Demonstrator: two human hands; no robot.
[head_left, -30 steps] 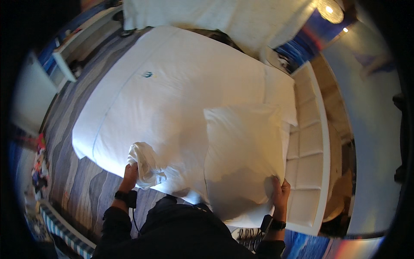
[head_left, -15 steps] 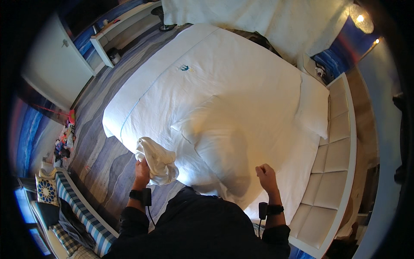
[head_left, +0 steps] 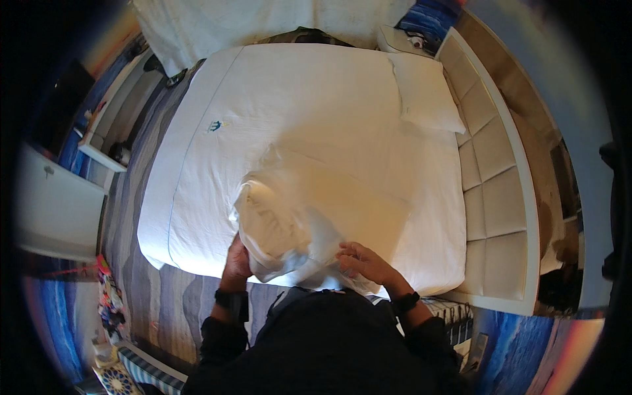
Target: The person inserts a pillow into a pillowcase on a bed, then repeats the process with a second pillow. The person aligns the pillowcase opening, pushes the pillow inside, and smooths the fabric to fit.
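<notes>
A bunched white cloth (head_left: 273,224), its folds gathered into a loose ring, hangs in front of me over the near side of the bed. My left hand (head_left: 238,262) grips its left edge, the fingers partly hidden by the fabric. Close to the cloth's lower right side, my right hand (head_left: 365,262) has its fingers bent but apart; whether the fingertips touch the fabric I cannot tell. Beneath spreads the white bed cover (head_left: 316,99), with a thin blue line and a small blue emblem (head_left: 215,126) toward its left side.
A white pillow (head_left: 424,92) lies by the padded cream headboard (head_left: 497,181) on the right. Striped grey flooring (head_left: 148,289) runs along the left. A white door (head_left: 56,204), a low shelf (head_left: 112,125) and a patterned cushion (head_left: 117,380) stand further left.
My view has turned rightward. The left hand has brought the white cloth over the bed's near side, and the right hand has come in from the right beside it, its fist loosened.
</notes>
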